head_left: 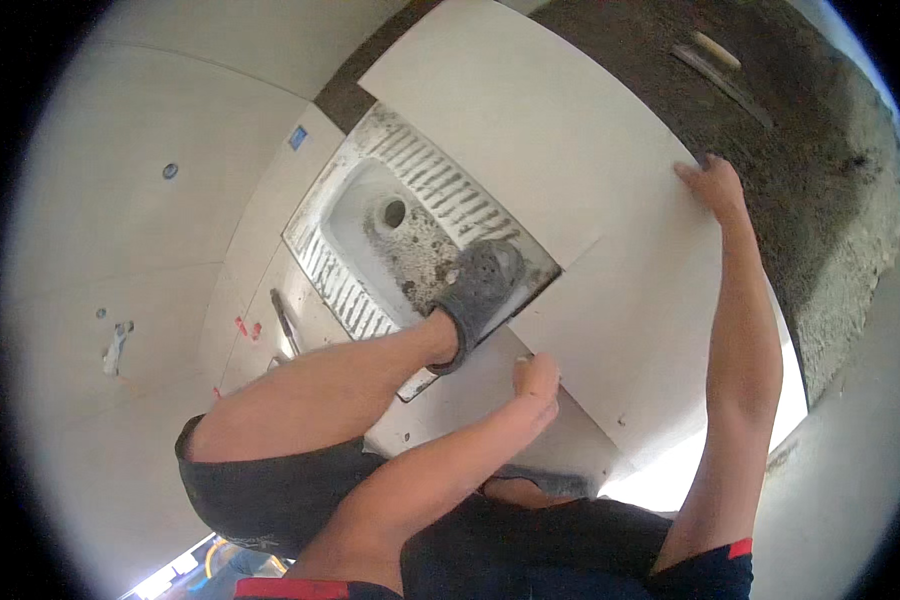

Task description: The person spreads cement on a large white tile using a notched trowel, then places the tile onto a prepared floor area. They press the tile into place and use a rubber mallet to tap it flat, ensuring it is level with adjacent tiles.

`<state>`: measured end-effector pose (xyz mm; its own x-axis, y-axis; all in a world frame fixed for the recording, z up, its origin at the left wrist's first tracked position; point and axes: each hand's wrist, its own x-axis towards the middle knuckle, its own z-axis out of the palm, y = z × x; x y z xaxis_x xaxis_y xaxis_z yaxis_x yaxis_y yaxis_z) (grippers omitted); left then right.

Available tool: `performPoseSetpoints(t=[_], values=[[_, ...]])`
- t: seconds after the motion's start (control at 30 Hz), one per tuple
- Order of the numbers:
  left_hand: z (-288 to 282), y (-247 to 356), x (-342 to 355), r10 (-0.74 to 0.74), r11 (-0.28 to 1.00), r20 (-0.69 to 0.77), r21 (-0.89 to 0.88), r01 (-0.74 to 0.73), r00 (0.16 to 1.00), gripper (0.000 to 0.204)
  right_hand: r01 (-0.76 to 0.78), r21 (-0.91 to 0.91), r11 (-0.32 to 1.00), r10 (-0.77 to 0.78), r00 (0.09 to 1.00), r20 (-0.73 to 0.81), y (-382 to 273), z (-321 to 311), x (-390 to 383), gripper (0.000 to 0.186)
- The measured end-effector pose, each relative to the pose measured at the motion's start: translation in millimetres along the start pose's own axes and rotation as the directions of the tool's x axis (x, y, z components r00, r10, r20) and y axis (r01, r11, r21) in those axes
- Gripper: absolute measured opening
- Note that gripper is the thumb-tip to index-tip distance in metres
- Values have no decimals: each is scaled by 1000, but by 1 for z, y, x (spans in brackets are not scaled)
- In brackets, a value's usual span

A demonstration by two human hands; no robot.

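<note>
A large off-white floor tile point(580, 150) lies beside the squat toilet pan point(370, 190), its cut edge running along the pan's right side. My right hand point(713, 185) grips the tile's far right edge, the thumb on top and some fingers hidden over the side. At the tile's near left edge, my left hand point(538, 378) is closed, its fingertips partly out of sight. The pan is white, ribbed and speckled with dirt. My foot in a grey clog point(480, 295) rests on its near right corner.
Dark mortar point(810, 130) spreads beyond the tile on the right, with a wooden-handled trowel point(720, 70) on it. A dark-handled tool point(285, 320) lies left of the pan. Tiled wall point(160, 240) rises at the left, with pipe openings and a small valve point(117, 347).
</note>
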<state>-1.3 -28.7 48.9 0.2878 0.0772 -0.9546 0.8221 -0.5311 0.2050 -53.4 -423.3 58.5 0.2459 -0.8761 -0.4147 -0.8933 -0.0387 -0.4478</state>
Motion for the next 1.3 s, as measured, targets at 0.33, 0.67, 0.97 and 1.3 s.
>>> performPoseSetpoints(t=[0.33,0.67,0.97,1.3], values=[[20,-12,-13,229,913,-149,-310,-265,962,8,-6,23,1000,5,999,34,8,5,4,79],[25,-1,-10,228,974,19,-7,-227,974,9,-6,20,1000,3,993,115,7,9,11,70],[29,1,-5,275,915,37,298,-274,961,27,20,9,1000,-21,988,152,15,7,18,78],[25,12,-18,305,907,52,287,-307,951,26,84,73,994,-95,982,166,43,18,44,64]])
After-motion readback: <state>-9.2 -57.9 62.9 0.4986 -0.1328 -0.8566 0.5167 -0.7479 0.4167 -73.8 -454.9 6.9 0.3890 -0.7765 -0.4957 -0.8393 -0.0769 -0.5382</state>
